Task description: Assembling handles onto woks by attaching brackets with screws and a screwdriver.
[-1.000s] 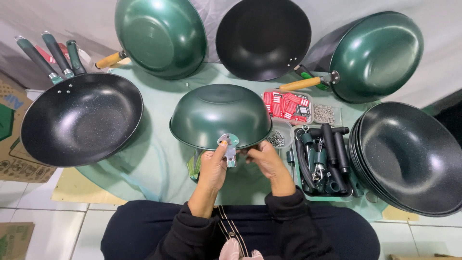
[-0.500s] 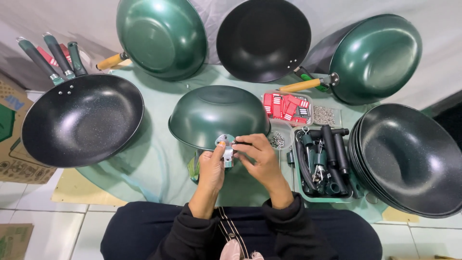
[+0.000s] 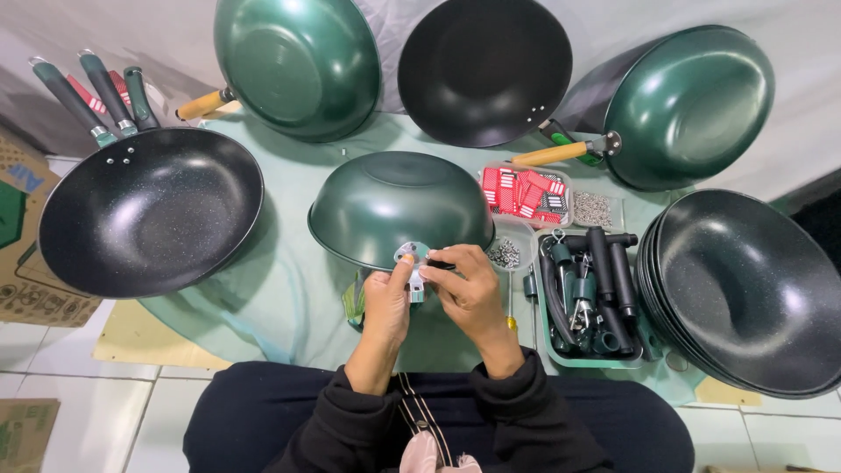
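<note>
Hands meet at the rim of the upside-down green pan (image 3: 399, 210). The left hand (image 3: 385, 307) pinches a small metal bracket (image 3: 410, 259) against it, and the right hand (image 3: 469, 289) pinches a tiny part beside it. I think the bracket is being fixed on, so next it needs lining up straight and holding still.

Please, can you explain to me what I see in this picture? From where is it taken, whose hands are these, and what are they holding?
A camera on a person's head looks down at their own two bare hands. No machine is here. The left hand and right hand hold a small metal bracket against the rim of an upturned green wok. Around it on a pale green cloth lie more woks, a tray of black handles, a tub of screws and a box of red labels.
</note>
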